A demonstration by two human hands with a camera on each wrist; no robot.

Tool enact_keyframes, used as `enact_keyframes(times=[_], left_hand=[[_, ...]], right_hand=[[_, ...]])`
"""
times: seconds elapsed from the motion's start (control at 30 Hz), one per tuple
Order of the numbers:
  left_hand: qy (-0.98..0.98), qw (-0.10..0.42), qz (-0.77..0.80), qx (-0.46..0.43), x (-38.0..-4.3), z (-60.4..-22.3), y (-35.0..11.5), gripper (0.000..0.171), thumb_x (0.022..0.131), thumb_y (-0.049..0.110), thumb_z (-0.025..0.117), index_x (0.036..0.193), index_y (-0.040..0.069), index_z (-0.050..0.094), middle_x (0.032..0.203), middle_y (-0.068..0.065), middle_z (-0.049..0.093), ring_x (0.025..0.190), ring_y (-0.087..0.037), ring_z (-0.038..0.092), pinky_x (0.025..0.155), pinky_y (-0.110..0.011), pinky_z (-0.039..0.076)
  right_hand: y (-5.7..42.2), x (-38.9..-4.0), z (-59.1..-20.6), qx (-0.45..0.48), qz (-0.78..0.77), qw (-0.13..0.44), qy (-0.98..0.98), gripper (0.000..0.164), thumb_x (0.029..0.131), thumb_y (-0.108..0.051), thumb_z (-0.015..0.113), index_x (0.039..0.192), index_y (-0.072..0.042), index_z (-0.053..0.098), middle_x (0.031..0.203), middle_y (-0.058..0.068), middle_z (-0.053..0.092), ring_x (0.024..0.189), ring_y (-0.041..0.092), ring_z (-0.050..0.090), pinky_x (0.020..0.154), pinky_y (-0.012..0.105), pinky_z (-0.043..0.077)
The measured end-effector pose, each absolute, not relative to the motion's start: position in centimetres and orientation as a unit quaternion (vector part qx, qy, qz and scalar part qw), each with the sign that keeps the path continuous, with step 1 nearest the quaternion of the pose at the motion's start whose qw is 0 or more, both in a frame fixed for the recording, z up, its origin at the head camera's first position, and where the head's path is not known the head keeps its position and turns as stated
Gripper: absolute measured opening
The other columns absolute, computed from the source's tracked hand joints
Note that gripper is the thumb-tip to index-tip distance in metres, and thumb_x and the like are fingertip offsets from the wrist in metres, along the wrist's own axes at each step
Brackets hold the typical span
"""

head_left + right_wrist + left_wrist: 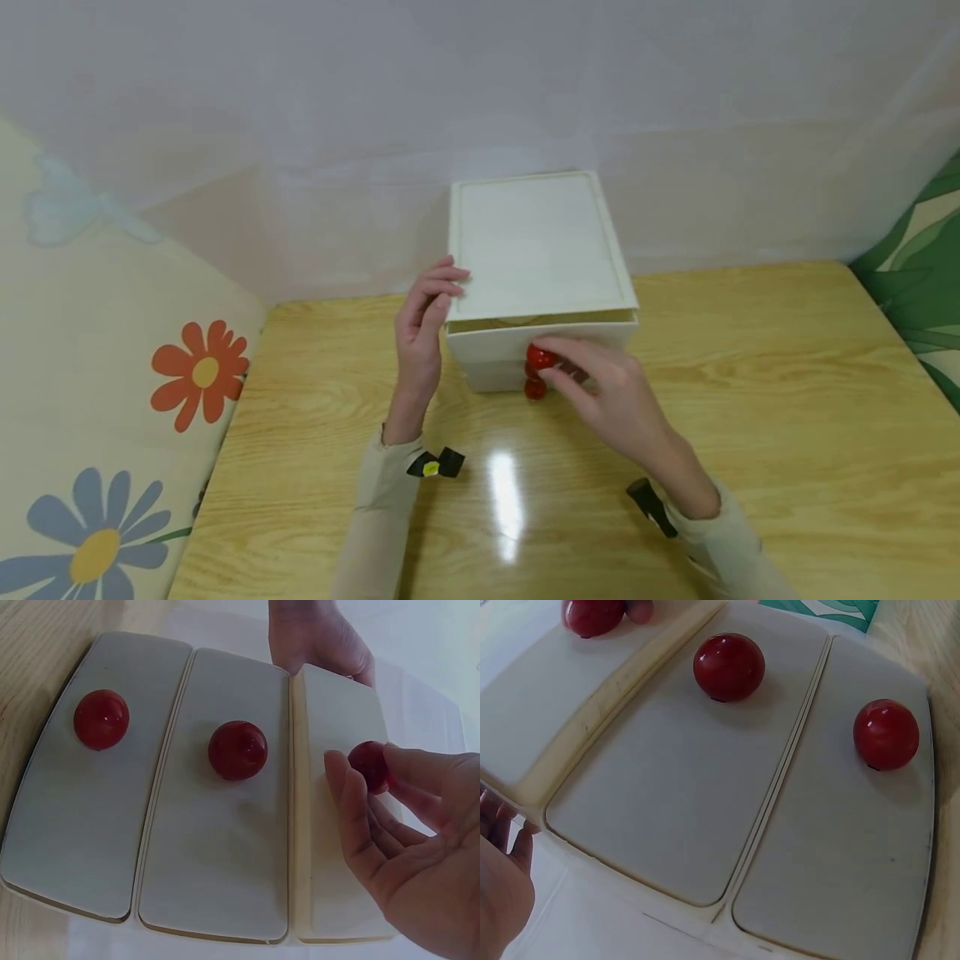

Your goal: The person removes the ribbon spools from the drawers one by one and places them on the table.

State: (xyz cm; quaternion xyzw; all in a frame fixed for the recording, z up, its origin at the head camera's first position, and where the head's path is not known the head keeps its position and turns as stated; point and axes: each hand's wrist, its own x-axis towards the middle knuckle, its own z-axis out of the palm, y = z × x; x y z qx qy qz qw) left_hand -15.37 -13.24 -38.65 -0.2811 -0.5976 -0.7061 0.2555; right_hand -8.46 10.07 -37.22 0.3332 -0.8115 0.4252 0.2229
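A white box with drawers [536, 237] stands on the table. Its top drawer [326, 900] sits slightly forward of the others, leaving a narrow gap below the top panel. My right hand [611, 387] pinches that drawer's round red knob [540, 357] between thumb and fingers. At the box's upper left edge, my left hand [422, 321] rests against the side with its fingers loosely extended. The middle drawer [225, 862] and the bottom drawer [82, 825] are flush, each bearing a red knob [729, 667]. What the top drawer contains is hidden.
The wood-grain table [322, 483] extends around the box. Behind it hangs a pale cloth wall [360, 125]. A flower-patterned cloth [75, 350] lies along the left, and a green leaf-patterned one [922, 275] is at the right.
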Motion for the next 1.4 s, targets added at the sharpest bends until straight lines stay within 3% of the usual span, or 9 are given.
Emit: enact_keyframes(times=[0.27,0.47,0.57,0.73,0.87,1.07,1.17,1.4], left_hand=[[-0.603,0.258,-0.701,-0.279,-15.4,-39.0,-13.0,0.026,0.101,0.004,0.044,0.103,0.013,0.068,0.122,0.004,0.07,0.139,-0.027,0.048,0.123,-0.053,0.025],[-0.627,0.237,-0.689,-0.275,-15.4,-39.0,-13.4,0.027,0.105,0.006,0.04,0.109,-0.014,0.058,0.132,0.004,0.065,0.147,-0.039,0.036,0.125,-0.05,0.021],[-0.653,0.212,-0.669,-0.284,-15.5,-38.8,-14.0,0.029,0.106,0.004,0.037,0.114,-0.016,0.055,0.139,-0.005,0.061,0.151,-0.042,0.028,0.126,-0.048,0.019],[-0.692,0.135,-0.64,-0.306,-16.6,-37.4,-14.9,0.027,0.108,0.004,0.039,0.119,-0.013,0.057,0.144,-0.024,0.053,0.154,-0.028,0.026,0.127,-0.043,0.02],[-0.697,0.098,-0.639,-0.31,-17.7,-36.9,-15.2,0.027,0.108,0.006,0.042,0.119,-0.011,0.059,0.144,-0.019,0.056,0.154,-0.023,0.028,0.126,-0.042,0.024],[-0.656,0.151,-0.673,-0.307,-18.7,-38.4,-14.2,0.03,0.106,0.009,0.046,0.113,-0.017,0.058,0.135,0.005,0.063,0.151,-0.037,0.03,0.125,-0.045,0.024],[-0.635,0.186,-0.686,-0.302,-18.9,-39.2,-13.5,0.03,0.105,0.01,0.046,0.111,-0.017,0.058,0.133,0.006,0.064,0.15,-0.038,0.033,0.126,-0.047,0.023],[-0.624,0.206,-0.702,-0.276,-18.5,-39.8,-12.9,0.027,0.106,0.013,0.045,0.112,-0.001,0.067,0.134,0.003,0.065,0.15,-0.034,0.034,0.126,-0.046,0.022]], right_hand=[[10.4,-8.3,-37.1,0.351,0.438,0.216,-0.799,0.033,0.084,0.004,0.078,0.117,0.001,0.072,0.11,0.014,0.076,0.088,0.024,0.076,0.067,0.015,0.058],[10.2,-9.1,-37.3,0.354,0.44,0.213,-0.797,0.031,0.085,0.003,0.077,0.116,0.0,0.073,0.108,0.013,0.076,0.082,0.019,0.074,0.069,0.019,0.059],[10.2,-9.7,-37.3,0.354,0.435,0.209,-0.801,0.03,0.087,0.001,0.077,0.117,0.0,0.073,0.108,0.013,0.076,0.082,0.018,0.074,0.069,0.025,0.061],[10.6,-10.7,-37.2,0.337,0.433,0.206,-0.81,0.028,0.089,0.0,0.077,0.117,-0.001,0.073,0.106,0.012,0.076,0.077,0.016,0.071,0.064,0.027,0.06],[10.9,-11.0,-37.2,0.321,0.433,0.203,-0.817,0.029,0.089,0.001,0.076,0.117,-0.001,0.073,0.107,0.012,0.076,0.075,0.015,0.07,0.062,0.026,0.06],[11.0,-10.9,-37.1,0.313,0.438,0.196,-0.82,0.03,0.087,0.002,0.078,0.116,-0.002,0.074,0.109,0.012,0.077,0.078,0.017,0.073,0.066,0.025,0.06],[11.0,-10.5,-37.0,0.314,0.436,0.191,-0.822,0.031,0.085,0.002,0.079,0.115,-0.002,0.075,0.109,0.011,0.077,0.078,0.016,0.072,0.065,0.025,0.06],[11.1,-9.2,-36.2,0.33,0.413,0.156,-0.834,0.03,0.087,0.002,0.077,0.116,-0.001,0.074,0.105,0.013,0.077,0.07,0.01,0.068,0.061,0.019,0.057]])
